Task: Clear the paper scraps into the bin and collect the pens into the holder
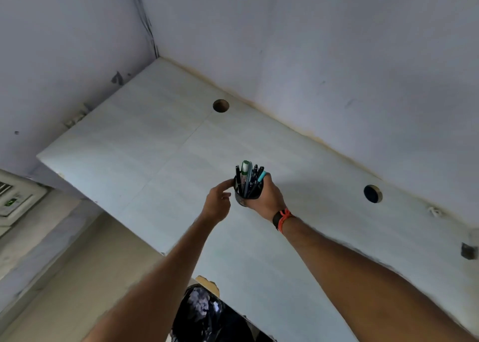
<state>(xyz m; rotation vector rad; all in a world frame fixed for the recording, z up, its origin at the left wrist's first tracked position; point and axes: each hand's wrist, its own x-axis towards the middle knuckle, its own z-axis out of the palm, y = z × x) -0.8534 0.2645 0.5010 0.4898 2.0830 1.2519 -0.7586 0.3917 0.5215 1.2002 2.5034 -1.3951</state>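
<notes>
A dark round pen holder point(246, 196) stands over the middle of the white desk point(160, 144), packed with several pens point(248, 177), black ones and a green-capped marker, all upright. My right hand point(267, 198) wraps around the holder from the right side. My left hand point(217, 204) is just left of it, one fingertip touching the rim and the other fingers loosely curled around nothing. No paper scraps and no bin show in this view.
The desk fits into a wall corner and has two round cable holes point(220, 105) point(372, 193) near its back edge. A wall switch panel point(13, 199) is at the far left. Patterned clothing point(204, 313) shows below the desk's front edge.
</notes>
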